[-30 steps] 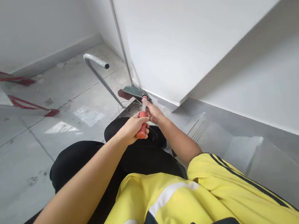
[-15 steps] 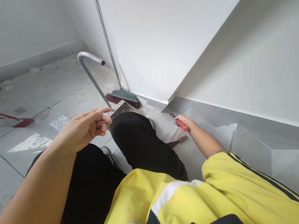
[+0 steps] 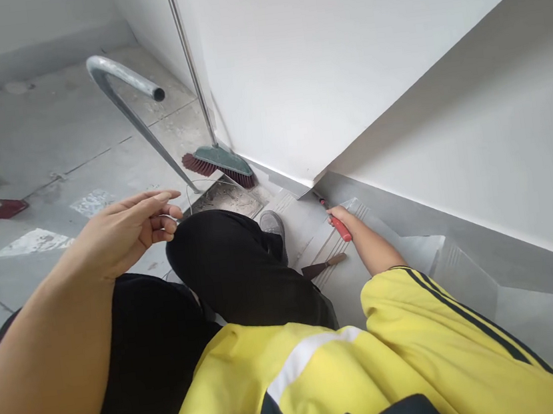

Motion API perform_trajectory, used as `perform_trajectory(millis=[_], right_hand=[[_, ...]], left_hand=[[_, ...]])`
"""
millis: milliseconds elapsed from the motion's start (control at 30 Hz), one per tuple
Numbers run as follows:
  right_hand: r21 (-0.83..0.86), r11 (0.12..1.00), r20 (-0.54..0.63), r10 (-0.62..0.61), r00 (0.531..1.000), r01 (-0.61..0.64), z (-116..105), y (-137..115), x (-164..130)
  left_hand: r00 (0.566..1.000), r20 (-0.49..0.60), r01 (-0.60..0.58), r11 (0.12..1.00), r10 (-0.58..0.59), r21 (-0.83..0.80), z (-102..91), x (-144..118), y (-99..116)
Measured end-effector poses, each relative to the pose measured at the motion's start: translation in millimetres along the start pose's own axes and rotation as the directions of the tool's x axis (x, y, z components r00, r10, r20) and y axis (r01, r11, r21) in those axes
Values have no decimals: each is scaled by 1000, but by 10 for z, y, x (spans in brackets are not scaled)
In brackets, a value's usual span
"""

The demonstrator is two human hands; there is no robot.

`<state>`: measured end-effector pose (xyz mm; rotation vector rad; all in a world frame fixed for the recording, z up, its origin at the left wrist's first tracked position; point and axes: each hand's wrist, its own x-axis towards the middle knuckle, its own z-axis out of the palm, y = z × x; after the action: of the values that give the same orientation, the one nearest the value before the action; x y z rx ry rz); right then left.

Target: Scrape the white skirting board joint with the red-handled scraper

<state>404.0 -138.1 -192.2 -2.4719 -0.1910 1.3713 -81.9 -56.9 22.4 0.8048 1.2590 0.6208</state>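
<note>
My right hand (image 3: 340,214) is wrapped around a red-handled tool (image 3: 342,228) with a slim dark shaft. The tool's tip meets the lower corner of the white wall panel (image 3: 312,179), and I cannot make out its shape. On the stair step below my right hand lies a small trowel (image 3: 324,266) with a dark blade and a wooden handle. My left hand (image 3: 133,231) hovers beside my bent knee, its fingers loosely curled and apart, and nothing shows in it.
A green broom (image 3: 223,160) with dark red bristles leans against the wall. Near it, a dustpan (image 3: 230,198) full of debris has a bent metal pipe handle (image 3: 137,120). At far left is a red-edged object (image 3: 4,208) on the dusty tile floor. Grey stair steps (image 3: 548,328) run off to the right.
The tool's tip has come up to the wall corner, and more of its shaft shows. My view has shifted, bringing more of the dustpan and my shoe into sight. The left hand stays raised.
</note>
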Motion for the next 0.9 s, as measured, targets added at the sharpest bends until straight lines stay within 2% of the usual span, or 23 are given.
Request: perform_trajectory(millis=[100, 267, 433, 567, 667, 900], right_hand=[[-12, 1000, 18, -5, 1000, 6, -16, -41, -4], [-40, 999, 13, -11, 1000, 11, 120, -35, -27], [-66, 998, 75, 15, 997, -10, 97, -13, -87], [-61, 997, 8, -56, 998, 56, 164, -168, 19], [-86, 995, -22, -53, 998, 51, 274, -236, 92], [-105, 993, -66, -53, 996, 46, 278, -178, 117]], left_hand=[[1000, -9, -4, 1000, 4, -2, -46, 23, -26], [1000, -17, -20, 1000, 20, 8, -174, 53, -74], [1000, -13, -23, 1000, 23, 5, -176, 16, -59], [1000, -4, -24, 1000, 24, 10, -127, 0, -45], [999, -16, -38, 999, 38, 10, -102, -10, -40], [998, -39, -42, 999, 42, 14, -84, -3, -42]])
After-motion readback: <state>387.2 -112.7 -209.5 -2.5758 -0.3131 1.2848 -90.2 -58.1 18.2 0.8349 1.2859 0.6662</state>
